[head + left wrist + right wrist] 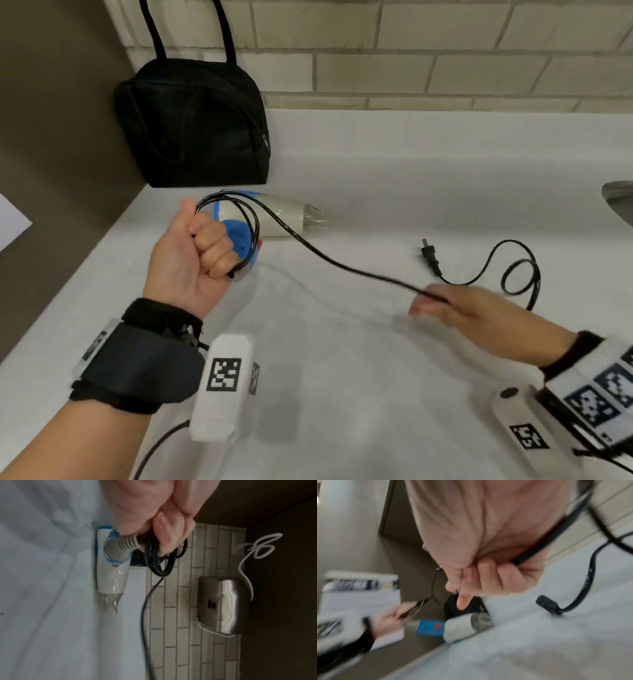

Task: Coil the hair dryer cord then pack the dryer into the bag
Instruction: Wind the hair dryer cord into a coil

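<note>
The left hand [193, 253] is fisted around black cord [329, 262] loops (a few turns), the dryer [274, 219] lying just behind it. The right hand [455, 306] pinches the cord; plug [430, 255] beyond, bag [195, 126] behind the dryer.

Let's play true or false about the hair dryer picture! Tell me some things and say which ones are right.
1. The left hand grips loops of the black cord. True.
2. The hair dryer is already inside the black bag. False: it lies on the white counter in front of the bag.
3. The plug lies loose on the counter. True.
4. The right hand holds nothing. False: it holds the cord.
5. The bag stands at the back by the tiled wall. True.
</note>
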